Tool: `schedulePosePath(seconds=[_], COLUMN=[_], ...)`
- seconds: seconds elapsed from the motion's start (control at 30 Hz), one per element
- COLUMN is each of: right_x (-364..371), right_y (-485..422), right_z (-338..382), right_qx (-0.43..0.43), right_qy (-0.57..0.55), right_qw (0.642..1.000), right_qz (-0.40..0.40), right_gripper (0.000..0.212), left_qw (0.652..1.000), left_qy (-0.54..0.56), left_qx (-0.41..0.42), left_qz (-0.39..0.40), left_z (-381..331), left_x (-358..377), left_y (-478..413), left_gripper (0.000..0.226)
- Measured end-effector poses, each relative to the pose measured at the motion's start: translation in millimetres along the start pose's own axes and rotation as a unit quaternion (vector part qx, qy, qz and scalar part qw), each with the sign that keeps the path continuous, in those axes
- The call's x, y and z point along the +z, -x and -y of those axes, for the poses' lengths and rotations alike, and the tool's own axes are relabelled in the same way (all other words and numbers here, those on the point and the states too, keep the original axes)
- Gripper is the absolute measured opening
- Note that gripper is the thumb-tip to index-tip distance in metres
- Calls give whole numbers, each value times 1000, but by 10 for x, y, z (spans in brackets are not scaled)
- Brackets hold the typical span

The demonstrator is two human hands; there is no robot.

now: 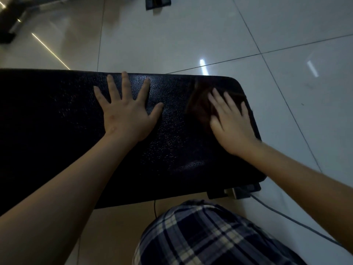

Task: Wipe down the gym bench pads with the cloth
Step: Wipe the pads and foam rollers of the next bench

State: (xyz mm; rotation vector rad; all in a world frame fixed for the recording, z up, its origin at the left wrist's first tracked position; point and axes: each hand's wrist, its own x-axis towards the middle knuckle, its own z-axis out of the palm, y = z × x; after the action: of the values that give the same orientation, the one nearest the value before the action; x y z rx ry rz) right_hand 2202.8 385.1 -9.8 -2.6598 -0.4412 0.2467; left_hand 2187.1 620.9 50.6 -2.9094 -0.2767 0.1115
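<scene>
A black textured bench pad (57,121) stretches across the view from the left edge to a rounded right end. My left hand (126,109) lies flat on the pad's middle with its fingers spread wide. A dark brown cloth (200,104) sits on the pad near its right end. My right hand (231,119) presses on the cloth with straight fingers and looks blurred. The hand covers part of the cloth.
Glossy white floor tiles (191,35) surround the bench. A dark metal foot (157,2) stands at the top, and another frame part (9,22) at the top left. A grey cable (286,217) runs from the bench bracket (235,192) at the lower right. My plaid trousers (210,238) fill the bottom.
</scene>
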Motion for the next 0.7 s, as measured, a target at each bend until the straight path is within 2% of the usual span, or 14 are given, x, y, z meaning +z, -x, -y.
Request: schedulePosePath(seconds=[0.1,0.2,0.3,0.4,0.53,0.7], right_x=[121,198,132,25,-103,-146], right_y=[722,918,592,-28,-817,-908], right_z=[-203,-335,-261,-184,-178,-176], right_qx=[-45,-65,-34,35,77,95], right_qy=[2,14,16,7,-3,-23], right_qw=[999,998,999,999,997,995], right_qz=[0,-7,-28,-33,-19,-8], right_gripper=[67,64,68,73,59,57], left_qw=[1000,1000,1000,1000,1000,1000], left_qy=[-2,0,1,1,-3,0], left_qx=[-1,2,5,9,10,12], left_qz=[0,-1,-3,-2,-5,-2], left_z=[0,-13,-7,-7,-1,-1], left_x=[-2,5,9,5,6,8], left_y=[-11,-18,-13,-11,-13,-15], left_gripper=[77,77,79,82,82,81])
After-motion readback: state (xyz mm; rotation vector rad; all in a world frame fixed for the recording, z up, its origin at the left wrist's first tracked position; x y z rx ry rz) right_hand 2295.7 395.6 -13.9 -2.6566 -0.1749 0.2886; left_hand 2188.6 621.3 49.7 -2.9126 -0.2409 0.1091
